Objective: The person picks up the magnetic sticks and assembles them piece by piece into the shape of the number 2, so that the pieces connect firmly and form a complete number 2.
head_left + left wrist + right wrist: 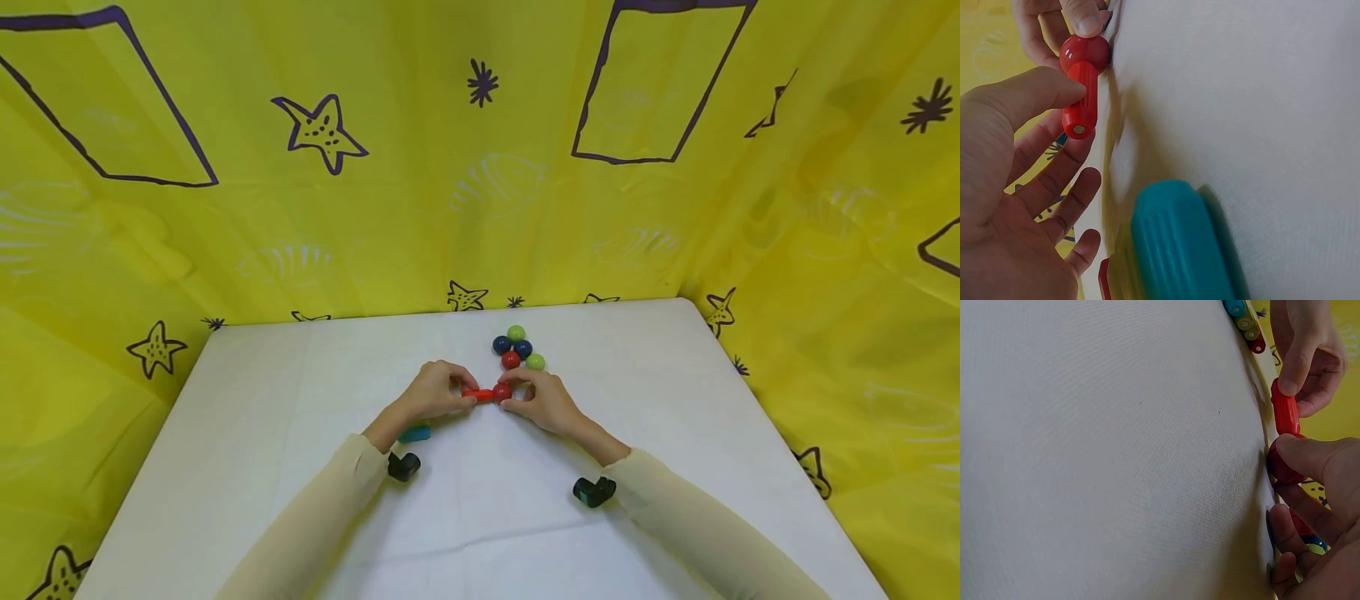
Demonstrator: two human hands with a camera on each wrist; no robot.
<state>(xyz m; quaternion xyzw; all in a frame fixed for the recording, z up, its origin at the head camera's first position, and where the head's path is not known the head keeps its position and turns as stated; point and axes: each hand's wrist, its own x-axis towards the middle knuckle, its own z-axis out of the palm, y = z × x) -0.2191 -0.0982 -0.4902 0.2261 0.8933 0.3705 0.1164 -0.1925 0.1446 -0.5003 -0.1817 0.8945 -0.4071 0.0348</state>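
Note:
Between thumb and fingers, my left hand [437, 390] pinches a red ribbed rod [1082, 103] with a small metal disc in its end. My right hand [546, 402] grips a red ball [502, 392] the same way, thumb on one side and fingers on the other. Rod and ball meet end to end just over the white table [480, 492]. Under the left wrist lies a teal ribbed rod [1179, 240]; yellowish and red rods [1259, 345] sit in a row beside it, mostly hidden by the left arm in the head view.
Beyond the hands a loose cluster holds a red ball [511, 360], dark blue balls [502, 344] and light green balls [535, 362]. A yellow patterned curtain [405, 200] stands along the table's back and sides. Each wrist carries a small black camera [595, 492].

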